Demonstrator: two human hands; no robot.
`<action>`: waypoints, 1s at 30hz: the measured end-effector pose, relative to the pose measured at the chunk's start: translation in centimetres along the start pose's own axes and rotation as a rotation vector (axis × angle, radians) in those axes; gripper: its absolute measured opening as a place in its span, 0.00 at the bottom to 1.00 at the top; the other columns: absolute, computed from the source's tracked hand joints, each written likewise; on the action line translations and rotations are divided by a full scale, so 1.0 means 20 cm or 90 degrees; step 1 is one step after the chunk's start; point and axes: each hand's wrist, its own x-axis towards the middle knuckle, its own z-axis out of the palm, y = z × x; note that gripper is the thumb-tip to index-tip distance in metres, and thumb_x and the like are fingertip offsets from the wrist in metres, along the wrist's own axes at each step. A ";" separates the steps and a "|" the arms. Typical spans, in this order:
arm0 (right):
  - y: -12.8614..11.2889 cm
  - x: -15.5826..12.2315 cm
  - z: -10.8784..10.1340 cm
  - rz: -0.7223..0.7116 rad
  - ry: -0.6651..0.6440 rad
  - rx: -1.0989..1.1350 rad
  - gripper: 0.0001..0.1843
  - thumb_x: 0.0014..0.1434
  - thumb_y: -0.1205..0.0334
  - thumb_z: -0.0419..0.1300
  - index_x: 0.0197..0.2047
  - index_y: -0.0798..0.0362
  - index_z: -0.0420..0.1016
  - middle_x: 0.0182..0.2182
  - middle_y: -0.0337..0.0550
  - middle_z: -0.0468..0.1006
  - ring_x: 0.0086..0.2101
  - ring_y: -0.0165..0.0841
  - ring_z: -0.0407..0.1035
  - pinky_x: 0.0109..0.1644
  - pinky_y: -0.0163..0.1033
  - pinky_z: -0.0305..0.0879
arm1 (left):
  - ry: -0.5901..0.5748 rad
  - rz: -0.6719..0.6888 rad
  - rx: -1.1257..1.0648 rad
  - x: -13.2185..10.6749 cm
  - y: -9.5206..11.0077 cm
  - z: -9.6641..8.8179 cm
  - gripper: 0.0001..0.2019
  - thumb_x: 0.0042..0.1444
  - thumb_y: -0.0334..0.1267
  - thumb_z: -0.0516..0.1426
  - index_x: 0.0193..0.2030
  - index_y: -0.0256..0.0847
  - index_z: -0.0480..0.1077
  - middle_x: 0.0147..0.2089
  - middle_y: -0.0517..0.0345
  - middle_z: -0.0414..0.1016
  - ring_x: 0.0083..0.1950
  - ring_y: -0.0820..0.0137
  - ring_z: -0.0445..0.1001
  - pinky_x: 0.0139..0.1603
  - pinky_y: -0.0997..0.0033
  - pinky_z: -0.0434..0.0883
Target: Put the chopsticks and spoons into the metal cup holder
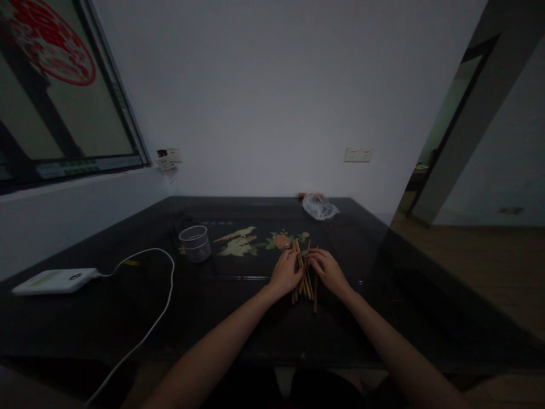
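Several wooden chopsticks (307, 288) lie in a loose bundle on the dark table, pointing away from me. My left hand (286, 271) curls over the left side of the bundle, its fingers closed on some of the sticks. On the other side, my right hand (328, 271) is closed with its fingertips around a darker chopstick (315, 295), slightly apart from the bundle. The fingertips of both hands partly hide the sticks. To the left of my hands stands a clear plastic cup (195, 245) with a perforated lower part.
A white device (57, 281) with a white cable (171, 284) lies on the left of the table (238, 329). A crumpled plastic bag (319, 208) is at the back, near the wall. Wall sockets (357, 154) sit above the table.
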 end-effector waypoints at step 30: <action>-0.74 0.35 0.62 0.040 -0.229 0.489 0.16 0.53 0.67 0.58 0.47 0.51 0.69 0.40 0.43 0.74 0.42 0.34 0.70 0.50 0.44 0.65 | 0.643 -0.228 -0.188 -0.27 -0.72 -1.15 0.14 0.58 0.32 0.51 0.51 0.38 0.62 0.56 0.55 0.63 0.58 0.70 0.60 0.61 0.67 0.56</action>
